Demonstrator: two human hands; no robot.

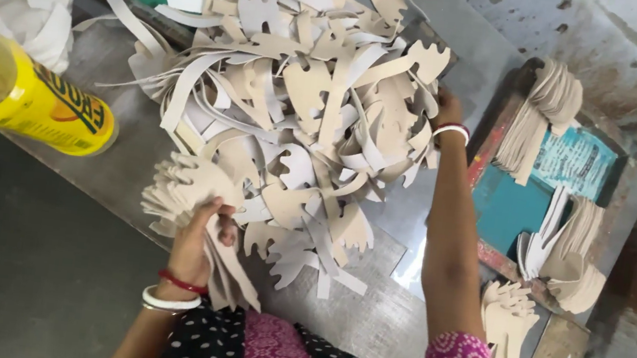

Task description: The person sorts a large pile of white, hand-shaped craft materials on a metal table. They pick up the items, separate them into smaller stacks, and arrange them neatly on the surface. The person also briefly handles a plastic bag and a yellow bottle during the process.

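A big loose heap of beige cardboard cutouts and offcut strips [310,113] covers a grey metal sheet [373,323]. My left hand [198,237] grips a fanned stack of same-shaped cutouts [187,195] at the heap's near left edge. My right hand [447,110] reaches into the far right side of the heap, its fingers buried among the pieces; whether it holds one is hidden.
A yellow plastic bottle [29,99] lies at the left. Sorted stacks of cutouts rest on a teal tray [505,206] to the right, one at its far end [546,110], one nearer [568,258]. Another stack [508,320] lies by my right elbow. White cloth sits top left.
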